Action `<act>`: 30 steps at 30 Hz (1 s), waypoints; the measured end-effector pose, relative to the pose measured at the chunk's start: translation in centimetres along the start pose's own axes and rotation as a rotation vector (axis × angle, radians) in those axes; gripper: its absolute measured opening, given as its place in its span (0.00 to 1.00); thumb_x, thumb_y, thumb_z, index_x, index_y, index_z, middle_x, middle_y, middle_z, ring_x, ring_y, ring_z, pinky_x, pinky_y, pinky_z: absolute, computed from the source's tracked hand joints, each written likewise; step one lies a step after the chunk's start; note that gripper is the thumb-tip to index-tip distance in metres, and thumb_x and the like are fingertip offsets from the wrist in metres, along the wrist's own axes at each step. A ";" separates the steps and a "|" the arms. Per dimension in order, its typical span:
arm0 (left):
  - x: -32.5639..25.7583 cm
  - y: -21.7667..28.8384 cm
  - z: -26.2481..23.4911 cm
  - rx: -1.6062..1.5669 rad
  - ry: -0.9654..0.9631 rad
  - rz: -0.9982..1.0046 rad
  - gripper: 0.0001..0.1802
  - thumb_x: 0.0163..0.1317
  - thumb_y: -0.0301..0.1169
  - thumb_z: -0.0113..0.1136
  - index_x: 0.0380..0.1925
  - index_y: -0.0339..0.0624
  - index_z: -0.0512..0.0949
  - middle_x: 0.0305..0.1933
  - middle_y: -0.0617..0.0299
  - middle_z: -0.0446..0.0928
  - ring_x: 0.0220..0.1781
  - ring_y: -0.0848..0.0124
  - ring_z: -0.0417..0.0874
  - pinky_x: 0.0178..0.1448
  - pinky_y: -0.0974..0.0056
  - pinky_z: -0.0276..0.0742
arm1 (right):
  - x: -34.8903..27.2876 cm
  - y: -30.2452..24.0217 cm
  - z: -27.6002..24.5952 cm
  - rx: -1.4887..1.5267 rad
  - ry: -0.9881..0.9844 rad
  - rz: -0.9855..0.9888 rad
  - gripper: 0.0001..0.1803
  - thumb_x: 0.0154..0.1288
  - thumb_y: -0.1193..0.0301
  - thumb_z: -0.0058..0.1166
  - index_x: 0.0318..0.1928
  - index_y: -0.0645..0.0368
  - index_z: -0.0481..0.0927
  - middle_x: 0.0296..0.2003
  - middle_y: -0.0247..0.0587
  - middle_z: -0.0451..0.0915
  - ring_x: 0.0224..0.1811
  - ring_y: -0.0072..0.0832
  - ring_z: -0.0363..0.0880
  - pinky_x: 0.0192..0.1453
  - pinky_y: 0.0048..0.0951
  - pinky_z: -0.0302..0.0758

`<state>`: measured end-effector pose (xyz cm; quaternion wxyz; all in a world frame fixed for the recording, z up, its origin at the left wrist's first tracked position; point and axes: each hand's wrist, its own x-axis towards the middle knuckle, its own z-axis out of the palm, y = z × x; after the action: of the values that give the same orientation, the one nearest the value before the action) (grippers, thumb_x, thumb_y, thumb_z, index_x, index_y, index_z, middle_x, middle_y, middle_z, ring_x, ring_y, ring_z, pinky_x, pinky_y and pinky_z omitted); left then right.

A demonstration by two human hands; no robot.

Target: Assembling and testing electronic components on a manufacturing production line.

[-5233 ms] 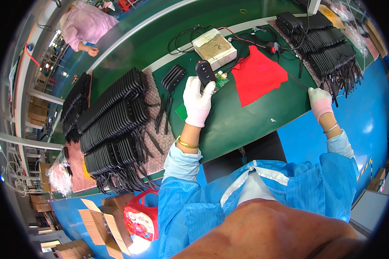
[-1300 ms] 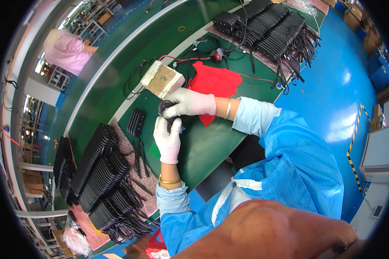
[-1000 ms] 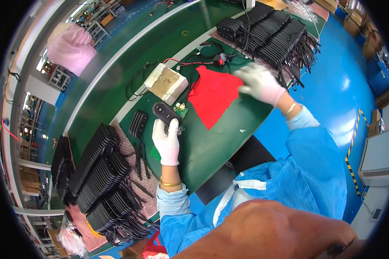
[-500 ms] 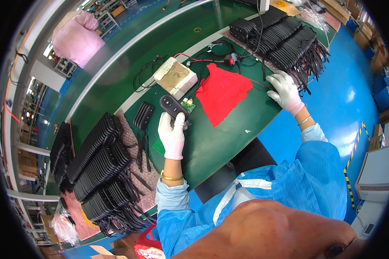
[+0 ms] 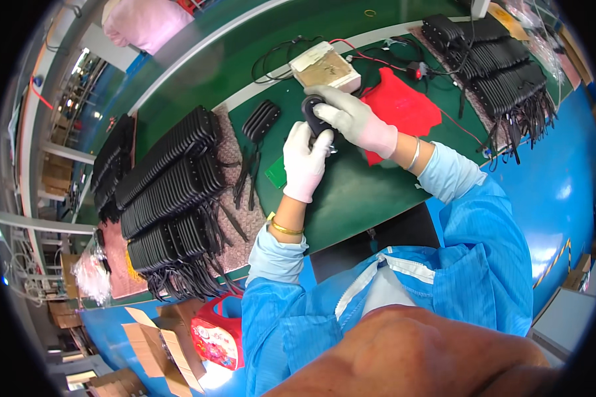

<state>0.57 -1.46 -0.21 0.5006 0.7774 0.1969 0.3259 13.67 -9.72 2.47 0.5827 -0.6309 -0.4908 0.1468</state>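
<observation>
The remote (image 5: 315, 118) is black, oblong and round-ended, its face partly covered by gloves. It is held above the green bench (image 5: 357, 192), long axis slanting, far end up and slightly left. The left hand (image 5: 302, 164) pinches its lower part between thumb and fingers; the right hand's (image 5: 359, 124) thumb touches its face, other fingers' grip unclear.

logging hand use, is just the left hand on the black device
No, the right hand is on the black device too, alongside the left hand.
</observation>
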 end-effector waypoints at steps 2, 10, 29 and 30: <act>-0.1 0.4 0.2 -0.056 0.026 -0.036 0.08 0.62 0.28 0.60 0.36 0.33 0.76 0.31 0.60 0.70 0.23 0.70 0.71 0.31 0.66 0.70 | 0.7 0.5 0.7 0.216 -0.114 0.104 0.18 0.69 0.67 0.44 0.55 0.63 0.75 0.48 0.46 0.80 0.46 0.35 0.77 0.53 0.30 0.74; -0.5 -0.9 0.4 0.083 0.026 0.007 0.10 0.59 0.28 0.61 0.36 0.32 0.77 0.31 0.58 0.71 0.25 0.68 0.71 0.32 0.64 0.70 | 0.0 1.3 2.1 0.530 -0.120 0.206 0.14 0.70 0.67 0.43 0.47 0.63 0.76 0.40 0.41 0.79 0.38 0.26 0.73 0.46 0.25 0.71; -0.6 -1.4 1.2 0.130 0.034 0.074 0.10 0.58 0.29 0.62 0.35 0.33 0.77 0.30 0.57 0.71 0.24 0.69 0.70 0.31 0.65 0.69 | -0.4 2.8 2.6 0.489 -0.017 0.188 0.13 0.70 0.68 0.40 0.45 0.63 0.75 0.39 0.40 0.78 0.39 0.25 0.70 0.46 0.24 0.69; -0.6 -1.4 1.2 0.130 0.034 0.074 0.10 0.58 0.29 0.62 0.35 0.33 0.77 0.30 0.57 0.71 0.24 0.69 0.70 0.31 0.65 0.69 | -0.5 2.8 2.6 0.489 -0.017 0.187 0.13 0.70 0.68 0.40 0.45 0.63 0.75 0.39 0.40 0.78 0.39 0.25 0.70 0.46 0.24 0.69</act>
<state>0.98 -2.01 -2.03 0.4334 0.8094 0.1971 0.3437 12.76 -8.13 -0.86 0.6976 -0.5130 -0.3849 0.3195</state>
